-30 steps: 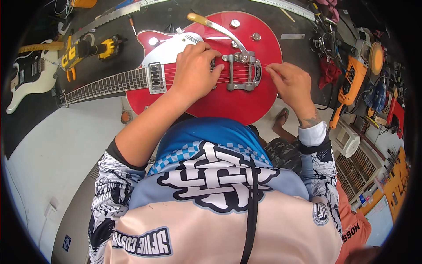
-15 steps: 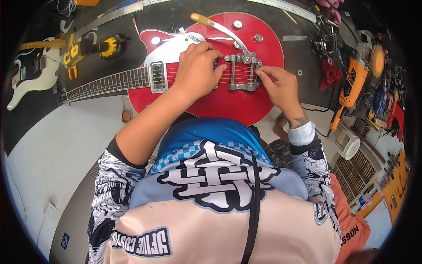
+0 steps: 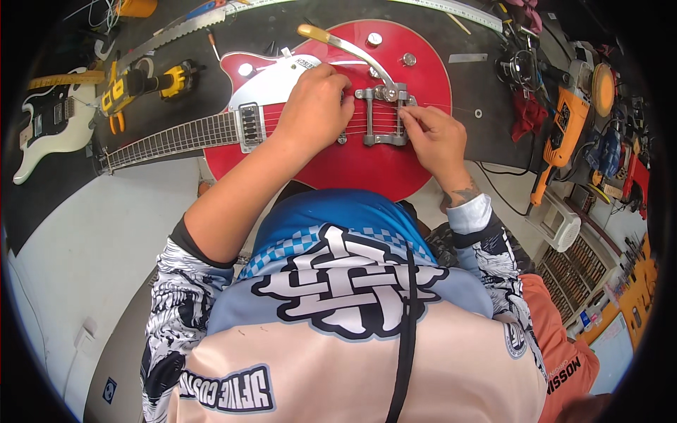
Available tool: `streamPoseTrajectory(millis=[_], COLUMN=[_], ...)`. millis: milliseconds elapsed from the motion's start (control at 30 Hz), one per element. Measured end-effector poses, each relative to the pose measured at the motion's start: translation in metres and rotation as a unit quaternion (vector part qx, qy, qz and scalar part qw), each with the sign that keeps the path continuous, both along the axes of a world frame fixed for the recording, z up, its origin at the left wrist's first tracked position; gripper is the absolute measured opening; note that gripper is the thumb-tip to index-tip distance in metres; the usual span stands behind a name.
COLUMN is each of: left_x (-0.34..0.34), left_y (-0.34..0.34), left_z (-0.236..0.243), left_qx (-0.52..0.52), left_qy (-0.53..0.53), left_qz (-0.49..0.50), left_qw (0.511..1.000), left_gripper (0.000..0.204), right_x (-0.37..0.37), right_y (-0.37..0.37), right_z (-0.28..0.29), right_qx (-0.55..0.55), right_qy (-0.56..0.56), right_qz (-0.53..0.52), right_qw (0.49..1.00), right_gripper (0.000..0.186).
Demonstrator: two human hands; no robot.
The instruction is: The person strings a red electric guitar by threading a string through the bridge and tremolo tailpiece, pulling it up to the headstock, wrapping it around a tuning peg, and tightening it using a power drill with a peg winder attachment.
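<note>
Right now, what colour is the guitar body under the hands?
The guitar body is red, seen best in the head view.

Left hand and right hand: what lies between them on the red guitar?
In the head view, strings and most of the silver metal tailpiece lie between the left hand and the right hand.

Dark workbench (image 3: 483,84); pale floor (image 3: 509,224); tan tool board (image 3: 640,303) right.

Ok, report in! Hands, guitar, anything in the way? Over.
Left hand over glossy red electric guitar, face-up. Right hand at silver metal tailpiece. In the way: left hand, hiding some thin strings.
</note>
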State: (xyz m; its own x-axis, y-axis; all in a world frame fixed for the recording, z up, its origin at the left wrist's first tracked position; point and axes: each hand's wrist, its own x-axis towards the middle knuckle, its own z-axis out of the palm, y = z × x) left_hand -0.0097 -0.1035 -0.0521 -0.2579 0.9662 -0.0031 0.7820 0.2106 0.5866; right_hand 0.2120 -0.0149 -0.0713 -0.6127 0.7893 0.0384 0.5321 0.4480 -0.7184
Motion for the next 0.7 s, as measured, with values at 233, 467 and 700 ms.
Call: streamPoseTrajectory(millis=[233,467,700], left_x=[0.001,0.012,0.007], left_y=[0.009,0.028,0.053], left_z=[0.004,0.037,0.050], left_qx=[-0.052,-0.166,-0.189], left_qy=[0.081,0.180,0.216], left_qz=[-0.052,-0.126,-0.235], left_qw=[0.994,0.961,0.929], left_gripper=[0.012,0.008,0.010], right_x=[-0.005,-0.004,-0.003], right_y=[-0.005,-0.002,-0.003], right_z=[-0.002,-0.001,-0.001], right_qx=[0.046,0.043,0.023], right_qy=[0.030,0.015,0.011], right_qz=[0.029,0.038,0.034], right_qw=[0.998,0.998,0.999], right_gripper=[0.011,0.011,0.014])
